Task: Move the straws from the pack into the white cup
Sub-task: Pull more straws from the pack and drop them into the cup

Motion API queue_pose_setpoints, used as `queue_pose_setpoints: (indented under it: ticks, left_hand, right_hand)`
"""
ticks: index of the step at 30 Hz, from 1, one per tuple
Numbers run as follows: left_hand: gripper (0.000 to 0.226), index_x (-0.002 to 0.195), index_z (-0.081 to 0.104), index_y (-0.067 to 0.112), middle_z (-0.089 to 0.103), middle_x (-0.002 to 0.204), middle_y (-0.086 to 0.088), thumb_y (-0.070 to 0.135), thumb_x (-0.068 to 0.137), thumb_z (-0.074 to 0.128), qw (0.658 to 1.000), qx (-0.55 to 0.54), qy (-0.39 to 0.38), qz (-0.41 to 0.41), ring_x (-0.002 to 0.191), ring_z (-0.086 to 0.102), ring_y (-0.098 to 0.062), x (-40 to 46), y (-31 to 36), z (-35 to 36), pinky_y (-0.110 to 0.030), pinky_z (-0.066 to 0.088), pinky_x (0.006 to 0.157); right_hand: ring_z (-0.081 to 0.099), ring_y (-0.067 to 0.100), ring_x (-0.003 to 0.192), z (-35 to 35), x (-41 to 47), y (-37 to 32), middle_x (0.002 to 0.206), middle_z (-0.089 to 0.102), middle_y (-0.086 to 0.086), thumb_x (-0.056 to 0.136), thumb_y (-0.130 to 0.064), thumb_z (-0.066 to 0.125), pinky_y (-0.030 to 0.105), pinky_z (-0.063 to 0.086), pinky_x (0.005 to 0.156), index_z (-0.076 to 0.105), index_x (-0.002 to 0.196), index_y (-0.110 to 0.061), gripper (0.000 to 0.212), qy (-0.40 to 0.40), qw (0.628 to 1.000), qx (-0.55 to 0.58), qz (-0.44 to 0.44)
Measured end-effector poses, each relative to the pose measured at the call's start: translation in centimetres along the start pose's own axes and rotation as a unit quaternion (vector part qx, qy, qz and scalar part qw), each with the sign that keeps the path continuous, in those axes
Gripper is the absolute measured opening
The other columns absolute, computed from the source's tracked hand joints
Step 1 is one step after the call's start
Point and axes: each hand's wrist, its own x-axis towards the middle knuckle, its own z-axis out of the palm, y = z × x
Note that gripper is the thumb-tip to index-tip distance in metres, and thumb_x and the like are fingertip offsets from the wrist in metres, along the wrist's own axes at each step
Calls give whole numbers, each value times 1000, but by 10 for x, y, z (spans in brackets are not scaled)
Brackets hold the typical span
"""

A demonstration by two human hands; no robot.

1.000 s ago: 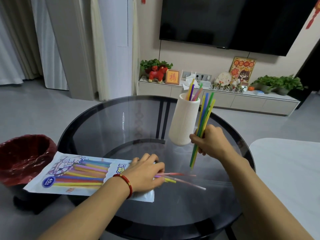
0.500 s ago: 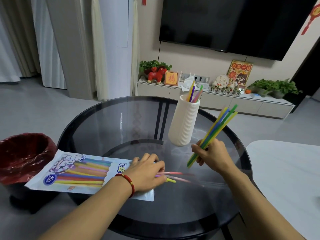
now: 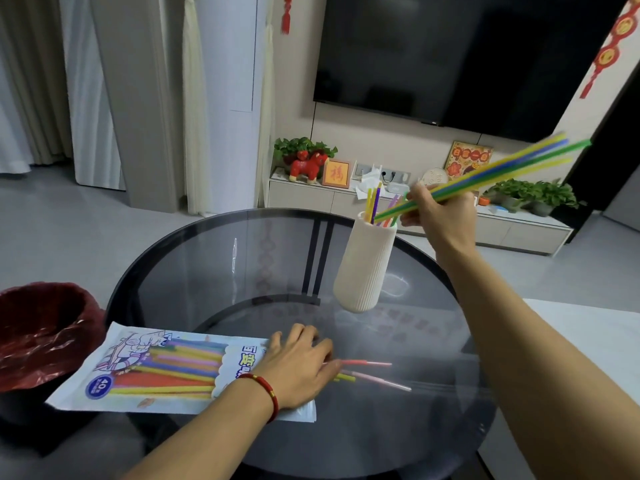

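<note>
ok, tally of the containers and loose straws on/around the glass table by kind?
White cup: 1
Straw pack: 1
Red-lined bin: 1
Loose straws on the glass by the left hand: 3 showing (two pink, one yellow)
Straw bundle gripped by the right hand: 1; the straws in it blur together, uncountable
Total: 7

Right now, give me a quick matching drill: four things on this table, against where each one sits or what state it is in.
Things:
1. straw bundle
2. straw pack
3. white cup
4. loose straws

States:
A. flat under the left hand
B. upright, some straws already inside
C. held tilted in the right hand, low ends at the cup mouth
D. lying on the glass table past the pack's open end

Pairs: 1-C, 2-A, 3-B, 4-D
</note>
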Motion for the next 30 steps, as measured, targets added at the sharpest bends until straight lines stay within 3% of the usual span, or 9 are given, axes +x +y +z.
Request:
queue_pose_setpoints:
  ticks: [3,8,12,14,16,21,24,27,30]
  left_hand:
    - [45,113,53,27,44,127,-1,57,100,23,1000,-6,-2,1,126,32,-22,0,0,-1,-53,25,109]
    - [40,116,52,29,43,131,-2,55,101,26,1000,-9,-14,-3,128,31,-22,0,0,-1,-54,23,110]
    - [41,116,52,28,43,133,-2,55,101,25,1000,-9,-25,-6,128,32,-22,-1,0,-2,-54,23,110]
    - [42,116,53,28,42,134,-2,56,101,25,1000,-5,-27,-8,129,32,-23,-1,0,-4,-55,22,112]
    - [46,121,53,28,41,138,-3,59,99,27,1000,-10,-25,-11,135,28,-23,-2,2,-9,-57,16,116]
    - [90,145,33,32,36,146,-1,85,72,38,1000,8,-25,1,141,22,-25,-10,-4,-22,-61,10,118]
    - [121,155,3,33,23,156,-5,88,60,55,994,38,-98,-9,146,13,-29,-20,-13,-28,-67,2,116]
    - [135,153,-18,36,21,155,-6,83,57,65,989,55,-135,-10,147,13,-29,-26,-21,-30,-70,-1,115]
    - [136,152,-20,37,28,150,-2,81,56,66,990,63,-122,-6,142,23,-26,-27,-22,-29,-68,5,115]
  right_hand:
    - [76,22,55,20,15,0,64,75,12,91,-20,68,41,67,63,74,75,-7,23,-39,994,-99,0]
    - [65,17,48,38,28,-10,63,71,11,93,-26,73,31,60,56,73,92,6,32,-137,967,-203,66]
    - [59,15,49,38,35,-22,64,68,10,92,-34,75,34,58,62,75,94,7,41,-129,968,-209,54]
    - [63,17,56,36,34,-26,75,72,13,91,-33,76,35,58,61,74,107,5,41,-115,973,-201,25]
    - [71,24,81,34,31,-26,103,74,15,92,-31,75,40,62,73,67,124,-3,43,-77,978,-194,-13]
    - [64,19,105,25,15,-20,122,72,10,101,-20,59,39,56,96,71,124,-9,28,-47,965,-219,-139]
    - [61,13,95,6,-7,-20,111,72,9,102,-18,55,18,46,81,74,113,-7,25,-27,966,-196,-168]
    - [60,5,71,-15,-45,1,93,75,5,99,-17,58,4,39,60,78,101,-8,22,-126,954,-235,-138]
    - [64,1,79,-29,-95,45,104,78,1,97,-27,64,14,48,67,78,107,-17,20,-311,892,-320,-64]
